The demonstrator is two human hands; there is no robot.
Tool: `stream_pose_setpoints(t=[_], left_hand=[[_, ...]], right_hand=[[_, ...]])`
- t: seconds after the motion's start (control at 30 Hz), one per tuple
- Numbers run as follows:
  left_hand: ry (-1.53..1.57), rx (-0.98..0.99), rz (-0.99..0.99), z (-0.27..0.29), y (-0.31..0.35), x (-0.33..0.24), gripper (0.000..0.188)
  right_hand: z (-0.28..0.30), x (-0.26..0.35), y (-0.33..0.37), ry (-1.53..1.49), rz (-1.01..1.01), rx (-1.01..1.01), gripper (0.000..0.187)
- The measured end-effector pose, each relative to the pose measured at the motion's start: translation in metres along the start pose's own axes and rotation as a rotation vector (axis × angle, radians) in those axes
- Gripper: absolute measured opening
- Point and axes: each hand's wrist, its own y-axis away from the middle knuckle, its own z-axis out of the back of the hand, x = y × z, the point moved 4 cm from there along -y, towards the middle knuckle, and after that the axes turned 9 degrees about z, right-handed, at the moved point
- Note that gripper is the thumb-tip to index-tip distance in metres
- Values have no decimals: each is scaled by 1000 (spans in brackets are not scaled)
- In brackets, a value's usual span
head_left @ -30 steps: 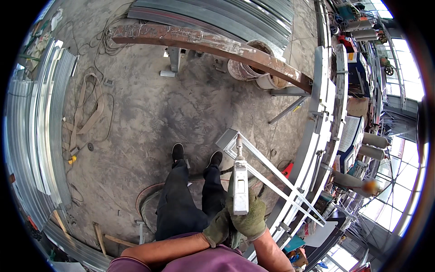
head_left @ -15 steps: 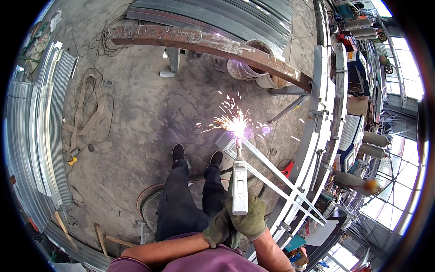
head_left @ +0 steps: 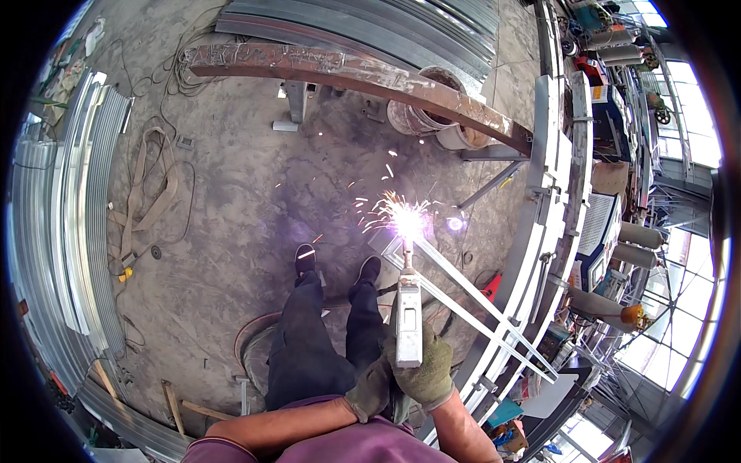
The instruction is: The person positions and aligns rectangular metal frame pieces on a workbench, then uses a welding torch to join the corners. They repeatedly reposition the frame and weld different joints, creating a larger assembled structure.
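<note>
A pale, boxy handheld welding torch [head_left: 409, 322] points away from me, its tip in a bright white-violet glare [head_left: 409, 224] that throws sparks. My gloved right hand [head_left: 428, 374] is closed round the torch from the right, just below its body. Close against it on the left, my gloved left hand [head_left: 370, 390] is also closed, its fingers curled in behind the torch and partly hidden. Under the tip lies the left end of a thin metal frame [head_left: 455, 309], whose long bars slant down to the right. Glare hides the exact spot where the tip meets the metal.
A thick rusty beam [head_left: 332, 63] crosses the far side, with buckets [head_left: 417, 117] beside it. Long metal rails [head_left: 532, 224] run along the right. Stacked metal profiles [head_left: 69, 216] line the left. A strap [head_left: 139, 185] and a hose [head_left: 251, 332] lie on the floor near my feet.
The sparks spread differently and the glare at the tip is slightly lower. Both hands and the torch stay almost where they were.
</note>
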Motion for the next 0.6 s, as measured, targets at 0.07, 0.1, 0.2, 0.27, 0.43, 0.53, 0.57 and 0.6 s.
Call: stream_pose_setpoints(t=[0.07,0.1,0.2,0.27,0.43,0.53,0.57,0.6], left_hand=[[14,-3,27,0,1,0,44],[-9,-13,51,0,1,0,46],[-226,-75,99,-5,2,-15,53],[-272,-83,49,-8,4,-21,51],[-106,-95,103,-6,6,-10,52],[-98,-81,125,-2,5,-5,52],[-151,-84,124,-1,6,-5,52],[-203,-86,122,0,6,-5,53]], right_hand=[[1,1,0,-33,-29,-15,30],[2,2,0,-51,-50,-19,30],[-1,-2,3,-27,-40,-4,32],[-2,-4,4,-12,-22,2,35],[-3,-5,6,-27,-13,-18,40],[-3,-5,6,-21,-11,-2,40],[-3,-5,6,-27,-11,-6,40],[-3,-5,6,-33,-12,-9,41]])
